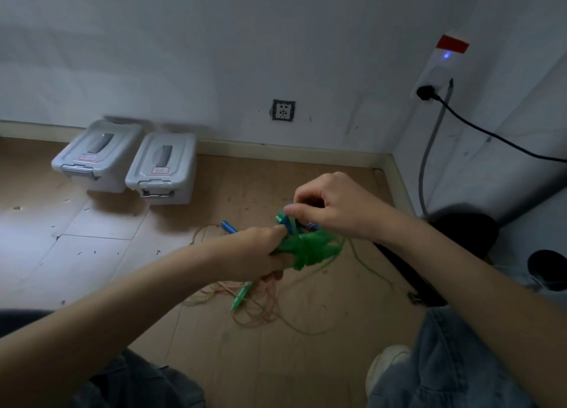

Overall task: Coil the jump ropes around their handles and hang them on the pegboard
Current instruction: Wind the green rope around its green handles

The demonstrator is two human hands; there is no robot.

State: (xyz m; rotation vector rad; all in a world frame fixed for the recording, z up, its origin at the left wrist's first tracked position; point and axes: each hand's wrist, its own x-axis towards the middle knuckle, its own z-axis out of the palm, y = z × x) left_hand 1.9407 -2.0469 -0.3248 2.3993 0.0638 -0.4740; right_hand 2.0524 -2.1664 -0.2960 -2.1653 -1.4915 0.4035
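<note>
My left hand (pixel 257 254) grips a bundle of green jump rope (pixel 310 249) wound around blue handles, held above the floor. My right hand (pixel 331 206) pinches a strand of the green rope at the top of the bundle, beside a blue handle end (pixel 287 220). The rope's loose tail (pixel 368 269) trails down to the floor on the right. On the floor below lie a blue handle (pixel 228 226), a green handle (pixel 241 297) and a tangle of orange rope (pixel 254 312). No pegboard is in view.
Two grey lidded storage boxes (pixel 159 169) stand against the white wall at the left. A wall socket (pixel 283 110) sits low on the wall, and a black cable (pixel 491 134) runs from a plug at the right. My knees and a white shoe (pixel 386 367) are in front.
</note>
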